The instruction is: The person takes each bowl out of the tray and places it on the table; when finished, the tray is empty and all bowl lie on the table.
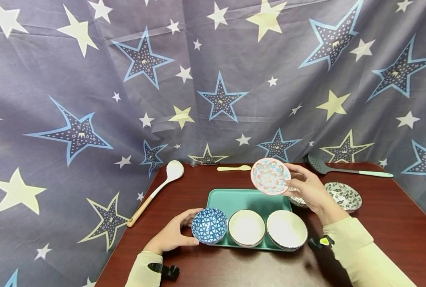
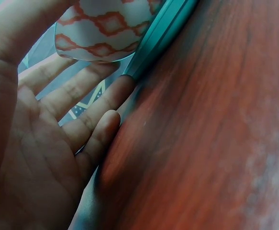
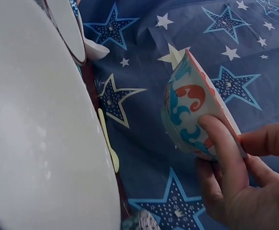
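At centre frame, above the teal tray [image 1: 234, 197], the right hand [image 1: 307, 189] pinches a pink-and-blue patterned dish [image 1: 270, 175] by its rim, tilted and clear of the table [image 1: 395, 223]. Lower left, the left hand [image 1: 171, 235] cups the blue triangle-patterned bowl [image 1: 209, 225] at the tray's corner, fingers gently curved around it. Two white bowls [image 1: 246, 228] sit beside it.
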Demonstrator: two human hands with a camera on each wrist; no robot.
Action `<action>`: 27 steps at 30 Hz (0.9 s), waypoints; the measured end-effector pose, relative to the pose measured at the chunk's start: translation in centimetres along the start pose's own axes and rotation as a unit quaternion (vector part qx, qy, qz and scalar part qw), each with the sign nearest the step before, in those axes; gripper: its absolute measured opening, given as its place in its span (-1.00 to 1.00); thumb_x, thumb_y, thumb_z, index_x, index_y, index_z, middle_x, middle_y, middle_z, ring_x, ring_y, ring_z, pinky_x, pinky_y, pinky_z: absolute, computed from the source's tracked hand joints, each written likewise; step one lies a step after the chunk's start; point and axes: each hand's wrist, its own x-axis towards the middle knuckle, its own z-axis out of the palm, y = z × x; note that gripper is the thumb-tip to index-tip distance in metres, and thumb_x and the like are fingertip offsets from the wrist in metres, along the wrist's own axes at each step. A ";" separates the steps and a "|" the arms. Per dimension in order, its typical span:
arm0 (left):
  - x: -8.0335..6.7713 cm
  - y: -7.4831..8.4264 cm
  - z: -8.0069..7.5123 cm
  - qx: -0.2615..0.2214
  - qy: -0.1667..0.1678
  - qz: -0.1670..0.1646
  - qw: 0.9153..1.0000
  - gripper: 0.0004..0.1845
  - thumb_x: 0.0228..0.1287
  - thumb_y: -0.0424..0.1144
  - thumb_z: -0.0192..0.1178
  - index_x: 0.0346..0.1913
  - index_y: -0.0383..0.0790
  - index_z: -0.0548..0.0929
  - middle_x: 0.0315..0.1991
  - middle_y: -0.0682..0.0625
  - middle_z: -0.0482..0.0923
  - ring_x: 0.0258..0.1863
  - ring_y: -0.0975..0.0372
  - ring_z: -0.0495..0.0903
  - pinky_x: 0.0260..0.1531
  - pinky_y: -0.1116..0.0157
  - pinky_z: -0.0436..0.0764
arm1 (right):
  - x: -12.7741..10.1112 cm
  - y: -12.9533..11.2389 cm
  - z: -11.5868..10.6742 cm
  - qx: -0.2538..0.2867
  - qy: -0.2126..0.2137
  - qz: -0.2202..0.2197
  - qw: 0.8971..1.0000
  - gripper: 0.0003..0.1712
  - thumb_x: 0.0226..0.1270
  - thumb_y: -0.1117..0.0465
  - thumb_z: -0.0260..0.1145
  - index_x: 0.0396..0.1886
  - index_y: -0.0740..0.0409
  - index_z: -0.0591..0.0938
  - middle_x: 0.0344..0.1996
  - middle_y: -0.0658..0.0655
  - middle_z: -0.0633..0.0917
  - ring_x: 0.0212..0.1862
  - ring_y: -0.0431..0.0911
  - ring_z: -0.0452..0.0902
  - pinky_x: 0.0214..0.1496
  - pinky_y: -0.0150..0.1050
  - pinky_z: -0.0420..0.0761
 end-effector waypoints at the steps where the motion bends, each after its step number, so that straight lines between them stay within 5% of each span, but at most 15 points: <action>1: 0.0 0.0 0.0 -0.002 0.000 0.002 1.000 -0.02 0.11 -0.34 0.59 0.58 -0.20 0.32 0.37 -0.11 0.53 0.18 -0.05 0.60 0.17 0.24 0.57 | -0.2 -0.1 -0.3 0.001 0.004 -0.001 1.000 -0.33 0.51 0.50 0.15 0.58 0.26 0.33 0.22 0.44 0.38 -0.02 -0.02 0.68 -0.02 -0.06 0.75; 16: 0.0 -0.4 0.0 -0.004 0.000 0.001 1.000 -0.03 0.13 -0.33 0.58 0.59 -0.13 0.32 0.37 -0.09 0.53 0.19 -0.02 0.61 0.18 0.25 0.57 | -3.8 -0.4 -4.8 0.016 0.030 -0.026 0.999 -0.33 0.55 0.43 0.23 0.59 0.19 0.31 0.13 0.28 0.42 -0.04 -0.13 0.68 -0.06 -0.20 0.75; 27: 0.0 -0.7 0.0 -0.002 0.000 -0.001 1.000 -0.04 0.13 -0.33 0.58 0.59 -0.20 0.32 0.36 -0.08 0.54 0.18 -0.02 0.61 0.18 0.25 0.57 | -6.6 -0.6 -8.1 0.084 0.056 -0.031 0.994 -0.36 0.51 0.48 0.25 0.50 0.00 0.46 0.04 0.07 0.58 -0.13 -0.11 0.75 -0.16 -0.18 0.77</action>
